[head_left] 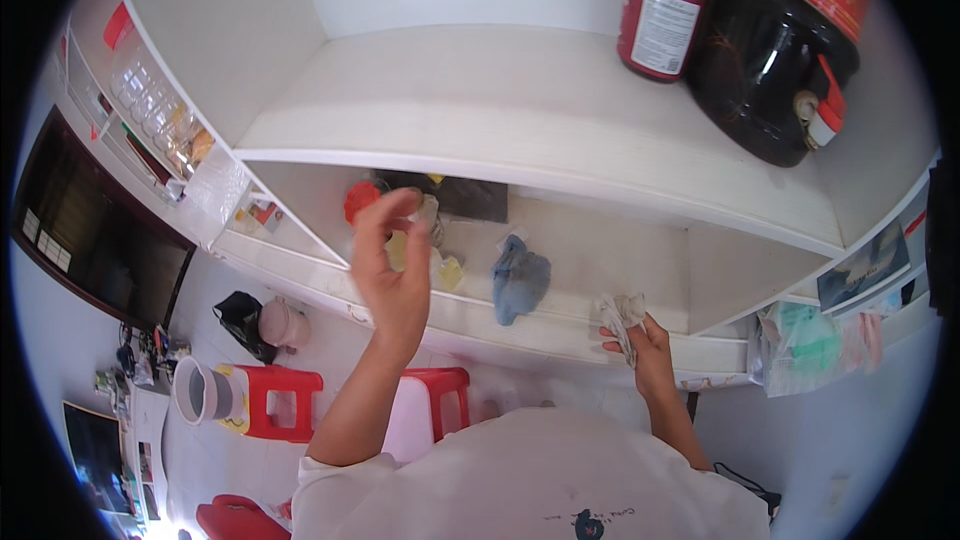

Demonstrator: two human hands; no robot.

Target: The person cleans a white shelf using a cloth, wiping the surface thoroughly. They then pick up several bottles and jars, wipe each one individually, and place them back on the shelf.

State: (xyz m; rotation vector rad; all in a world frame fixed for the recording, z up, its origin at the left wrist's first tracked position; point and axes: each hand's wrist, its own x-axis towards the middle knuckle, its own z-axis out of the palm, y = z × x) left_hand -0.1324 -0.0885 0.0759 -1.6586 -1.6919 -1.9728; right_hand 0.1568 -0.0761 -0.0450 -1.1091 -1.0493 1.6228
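Observation:
My left hand [394,262], thumb and fingers apart and slightly blurred, is raised in front of the left part of the lower shelf, with nothing seen in it. Behind it stand a jar with a red lid [361,201], a clear container [431,221] and a yellowish packet [450,273], partly hidden. A crumpled blue cloth [519,281] lies over the front part of the lower shelf [592,240], between my hands. Near the shelf's front edge on the right, my right hand [645,349] grips a crumpled whitish cloth [625,319].
Above, the upper shelf [465,82] holds a dark red labelled jar [661,22] and a large dark jug [772,60]. Plastic bags [814,349] hang at the right. Below stand red stools [281,403], one bearing a bucket [202,390]. A clear bottle [150,90] is at the upper left.

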